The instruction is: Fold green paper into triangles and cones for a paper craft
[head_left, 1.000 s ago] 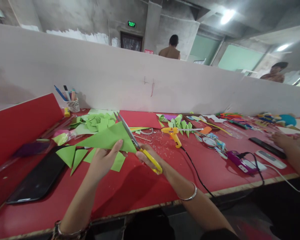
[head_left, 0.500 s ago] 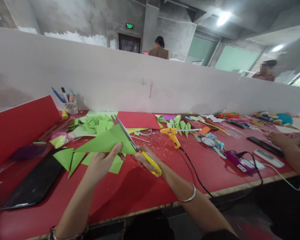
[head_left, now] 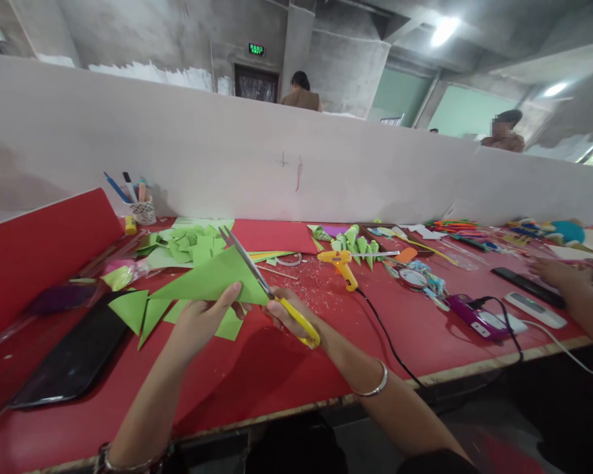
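Note:
My left hand (head_left: 205,320) pinches a green paper triangle (head_left: 207,280) by its lower edge and holds it above the red table (head_left: 257,375). My right hand (head_left: 296,316) grips yellow-handled scissors (head_left: 269,289), fingers through the loops. The open blades run along the triangle's right edge, tips pointing up and to the left. Cut green triangles (head_left: 143,313) lie on the table under my left hand.
A yellow glue gun (head_left: 342,265) with a black cord lies to the right, beside small green paper cones (head_left: 358,245). A black tablet (head_left: 72,359) lies at left, a green scrap pile (head_left: 188,240) and pen cup (head_left: 142,209) behind. Another person's hand (head_left: 556,273) works at far right.
Hands, paper and scissors have stayed almost as they were; the view shifted slightly. People behind the partition have walked to the left.

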A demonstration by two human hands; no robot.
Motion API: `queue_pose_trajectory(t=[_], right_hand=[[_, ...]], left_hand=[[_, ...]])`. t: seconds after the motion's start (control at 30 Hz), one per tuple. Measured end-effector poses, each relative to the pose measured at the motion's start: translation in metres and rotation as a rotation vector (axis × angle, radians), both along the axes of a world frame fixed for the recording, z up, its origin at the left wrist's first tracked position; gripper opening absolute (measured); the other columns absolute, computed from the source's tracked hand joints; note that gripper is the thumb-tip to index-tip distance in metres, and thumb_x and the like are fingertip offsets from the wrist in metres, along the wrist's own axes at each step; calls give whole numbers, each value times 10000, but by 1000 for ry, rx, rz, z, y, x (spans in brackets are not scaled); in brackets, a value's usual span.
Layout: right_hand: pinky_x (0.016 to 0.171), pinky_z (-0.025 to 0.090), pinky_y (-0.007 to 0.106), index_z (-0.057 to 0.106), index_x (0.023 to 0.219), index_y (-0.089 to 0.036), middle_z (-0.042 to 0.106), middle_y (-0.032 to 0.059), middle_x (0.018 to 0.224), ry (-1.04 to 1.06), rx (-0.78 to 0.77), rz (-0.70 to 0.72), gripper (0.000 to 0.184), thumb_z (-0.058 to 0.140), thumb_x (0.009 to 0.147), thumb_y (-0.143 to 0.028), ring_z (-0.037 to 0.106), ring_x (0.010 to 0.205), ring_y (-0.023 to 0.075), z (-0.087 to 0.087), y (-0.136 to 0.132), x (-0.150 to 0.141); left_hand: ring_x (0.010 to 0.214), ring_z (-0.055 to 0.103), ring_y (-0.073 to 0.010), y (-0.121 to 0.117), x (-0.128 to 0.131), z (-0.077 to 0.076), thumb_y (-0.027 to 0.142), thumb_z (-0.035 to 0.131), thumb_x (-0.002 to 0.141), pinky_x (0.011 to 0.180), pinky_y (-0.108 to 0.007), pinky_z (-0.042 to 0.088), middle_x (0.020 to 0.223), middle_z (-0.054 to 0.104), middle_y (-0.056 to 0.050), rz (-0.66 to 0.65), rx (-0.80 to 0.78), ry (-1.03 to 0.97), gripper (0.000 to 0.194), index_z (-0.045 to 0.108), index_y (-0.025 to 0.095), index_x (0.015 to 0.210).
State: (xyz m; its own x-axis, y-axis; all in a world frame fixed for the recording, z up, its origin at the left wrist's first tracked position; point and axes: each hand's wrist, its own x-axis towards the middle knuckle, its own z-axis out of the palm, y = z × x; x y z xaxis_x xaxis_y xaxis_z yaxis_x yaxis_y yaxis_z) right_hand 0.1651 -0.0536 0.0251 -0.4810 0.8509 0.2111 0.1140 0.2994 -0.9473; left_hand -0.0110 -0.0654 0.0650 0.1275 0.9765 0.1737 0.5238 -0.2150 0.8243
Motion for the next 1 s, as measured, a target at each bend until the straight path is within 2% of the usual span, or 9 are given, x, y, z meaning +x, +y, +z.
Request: queue_pose_trajectory(t=[0.17,0.43,0.57,0.7,0.83,1.0], right_hand=[[424,311,217,445,643,-202,321,-38,492,68,6,25,415,437,727,-608,412,544,123,-2,1,-1],[419,309,183,493,764,-183,368,-47,568,12,-19,-8,351,489,732,-533,346,488,67,4,0,4],[395,290,180,460,691,-183,357,-49,555,2,2,-29,368,489,724,-548,338,475,69,5,0,5],[347,254,172,411,657,-190,308,-65,508,42,-79,-86,424,379,774,-596,277,392,49,-2,3,7],[338,251,162,419,676,-186,334,-61,516,82,-143,-157,442,395,759,-620,312,385,46,-8,8,10],[357,254,170,412,686,-191,352,-58,522,93,-164,-183,431,370,767,-613,322,387,51,-3,10,11]], left_hand=[[667,601,-191,0,3,4,554,375,736,684,-224,449,624,675,-2,9,13,47,476,593,224,471],[658,599,-180,-1,1,5,553,342,747,649,-201,437,609,659,5,-7,26,118,480,580,231,482],[646,600,-180,0,-2,4,564,374,725,638,-208,440,610,660,-3,-10,26,93,461,574,221,491],[669,610,-188,3,-5,0,584,408,695,639,-219,443,612,664,-2,9,-15,81,449,581,217,501],[708,609,-195,7,-10,-1,582,410,689,684,-224,439,628,669,5,73,-25,127,453,585,220,482],[513,525,-157,10,-15,-6,569,458,642,510,-229,408,482,562,-6,105,-57,40,433,480,200,415]])
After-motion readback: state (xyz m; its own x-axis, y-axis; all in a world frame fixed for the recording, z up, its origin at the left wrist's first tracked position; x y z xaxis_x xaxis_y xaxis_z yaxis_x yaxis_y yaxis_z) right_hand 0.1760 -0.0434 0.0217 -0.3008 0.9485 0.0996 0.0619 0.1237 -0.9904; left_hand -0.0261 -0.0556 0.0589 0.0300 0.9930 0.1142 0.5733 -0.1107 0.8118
